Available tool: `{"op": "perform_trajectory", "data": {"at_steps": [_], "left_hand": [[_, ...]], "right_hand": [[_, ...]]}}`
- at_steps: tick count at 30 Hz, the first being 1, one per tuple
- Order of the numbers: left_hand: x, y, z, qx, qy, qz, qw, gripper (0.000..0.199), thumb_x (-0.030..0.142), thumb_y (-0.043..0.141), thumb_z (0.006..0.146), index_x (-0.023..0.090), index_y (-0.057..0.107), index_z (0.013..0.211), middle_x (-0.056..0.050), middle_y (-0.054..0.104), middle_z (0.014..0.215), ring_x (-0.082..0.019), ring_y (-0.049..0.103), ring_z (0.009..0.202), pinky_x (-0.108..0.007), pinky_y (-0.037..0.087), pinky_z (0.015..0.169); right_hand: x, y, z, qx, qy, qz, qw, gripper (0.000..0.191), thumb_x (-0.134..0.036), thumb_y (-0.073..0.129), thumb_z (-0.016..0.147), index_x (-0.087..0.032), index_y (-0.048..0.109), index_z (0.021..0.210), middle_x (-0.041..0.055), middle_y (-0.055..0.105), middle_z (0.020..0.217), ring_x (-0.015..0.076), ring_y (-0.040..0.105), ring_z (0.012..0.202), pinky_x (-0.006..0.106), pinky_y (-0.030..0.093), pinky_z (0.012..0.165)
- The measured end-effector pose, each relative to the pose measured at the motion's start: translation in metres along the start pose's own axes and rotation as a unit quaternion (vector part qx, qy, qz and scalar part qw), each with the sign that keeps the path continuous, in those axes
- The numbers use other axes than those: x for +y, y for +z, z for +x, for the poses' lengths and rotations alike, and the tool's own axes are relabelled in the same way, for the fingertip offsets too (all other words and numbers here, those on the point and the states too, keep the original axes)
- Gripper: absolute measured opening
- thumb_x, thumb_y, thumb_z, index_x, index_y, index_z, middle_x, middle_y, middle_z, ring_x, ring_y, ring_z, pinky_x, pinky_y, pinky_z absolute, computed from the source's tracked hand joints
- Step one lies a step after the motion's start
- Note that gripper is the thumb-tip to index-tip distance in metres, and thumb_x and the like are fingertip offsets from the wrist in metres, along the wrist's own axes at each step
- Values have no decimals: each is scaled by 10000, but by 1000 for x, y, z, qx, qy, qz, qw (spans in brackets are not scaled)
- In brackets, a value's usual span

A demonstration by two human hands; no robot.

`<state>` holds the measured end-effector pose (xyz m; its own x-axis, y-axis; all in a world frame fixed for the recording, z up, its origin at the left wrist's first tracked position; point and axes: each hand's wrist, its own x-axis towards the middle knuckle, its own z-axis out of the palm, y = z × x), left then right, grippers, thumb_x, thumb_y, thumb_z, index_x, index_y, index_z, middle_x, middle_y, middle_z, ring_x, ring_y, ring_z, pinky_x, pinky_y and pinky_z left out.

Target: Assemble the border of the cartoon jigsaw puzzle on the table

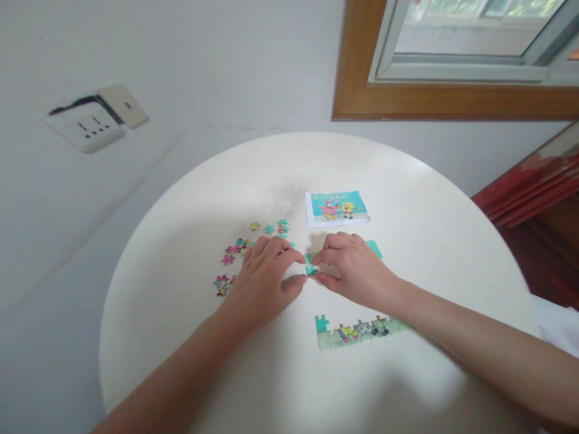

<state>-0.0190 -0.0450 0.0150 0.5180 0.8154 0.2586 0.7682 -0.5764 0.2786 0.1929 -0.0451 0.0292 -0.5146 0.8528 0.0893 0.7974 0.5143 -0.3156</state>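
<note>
Small teal puzzle pieces (310, 269) are between the fingertips of my two hands, just above or on the table. My left hand (270, 271) has its thumb and index finger curved against their left side. From the right, the thumb and index finger of my right hand (350, 262) grip them. Part of a teal puzzle strip (374, 248) shows behind my right hand, which hides the rest. Closer to me lies a joined bottom strip of the puzzle (346, 335), its right end covered by my right forearm. Loose puzzle pieces (228, 259) are scattered beside my left hand, several partly hidden.
A picture card (339, 208) with cartoon figures lies on the round white table (434, 205), beyond my hands. The wall with a socket (90, 126) is at the left. A wood-framed window (357, 99) and a red cloth (534, 187) are on the right.
</note>
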Motion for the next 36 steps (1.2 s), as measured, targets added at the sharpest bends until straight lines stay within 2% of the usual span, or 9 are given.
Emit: {"op": "perform_trajectory", "data": {"at_steps": [8, 16, 21, 28, 36], "left_hand": [[1, 0, -1, -6, -1, -19, 1000, 154, 214, 674, 843, 213, 687, 997, -65, 575, 1072, -284, 501, 1080, -474, 430, 972], [0, 3, 0, 2, 8, -20, 1000, 204, 217, 675, 841, 215, 685, 1044, -72, 569, 1078, -286, 494, 1080, -473, 432, 977], [1, 3, 0, 6, 15, -28, 999, 173, 208, 670, 840, 214, 686, 1012, -65, 570, 1059, -278, 502, 1061, -471, 430, 980], [1, 4, 1, 9, 1, -19, 1000, 186, 244, 681, 852, 211, 674, 1036, -77, 581, 1067, -293, 496, 1070, -478, 432, 967], [0, 4, 3, 21, -2, -11, 1000, 212, 254, 681, 849, 212, 646, 1054, -75, 598, 1061, -293, 509, 1074, -478, 429, 992]], "right_hand": [[-1, 2, 3, -14, 23, 83, 996, 145, -217, 701, 867, -207, 760, 999, 59, 641, 935, 234, 607, 982, 378, 439, 888], [-1, 3, 4, 1, 54, 159, 986, 134, -120, 722, 813, -190, 748, 924, 38, 610, 874, 172, 578, 819, 304, 450, 764], [-2, 4, 5, 15, 35, 156, 987, 148, -98, 715, 809, -181, 747, 928, 35, 601, 853, 167, 569, 802, 298, 438, 750], [1, 8, 6, 34, 8, 128, 991, 179, -96, 692, 820, -182, 750, 966, 48, 626, 891, 191, 586, 873, 341, 435, 831], [2, 7, 7, 16, -1, 105, 994, 172, -138, 652, 871, -190, 752, 1001, 57, 640, 917, 209, 593, 939, 355, 421, 873]]}}
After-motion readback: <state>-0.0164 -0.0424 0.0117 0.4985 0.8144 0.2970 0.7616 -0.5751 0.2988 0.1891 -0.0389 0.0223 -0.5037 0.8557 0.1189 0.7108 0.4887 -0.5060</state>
